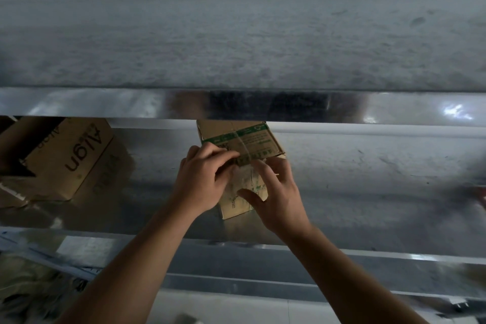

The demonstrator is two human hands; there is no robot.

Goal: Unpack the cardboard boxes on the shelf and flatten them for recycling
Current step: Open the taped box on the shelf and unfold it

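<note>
A small brown cardboard box (247, 139) with a green-printed label and clear tape over its seam stands on the metal shelf (368, 179), its far end tucked under the shelf above. My left hand (202, 181) lies on the box's near left top corner, fingers curled and pinching at the tape edge. My right hand (276, 192) holds the near right side, thumb pressed on the front face, fingers curled over the top edge by the tape. Both hands hide the box's near top edge.
A larger brown box (65, 158) printed "Align" sits at the left of the same shelf. The upper shelf's shiny front rim (342, 105) overhangs the boxes. Crumpled material (34, 284) lies at the lower left, below the shelf's front edge.
</note>
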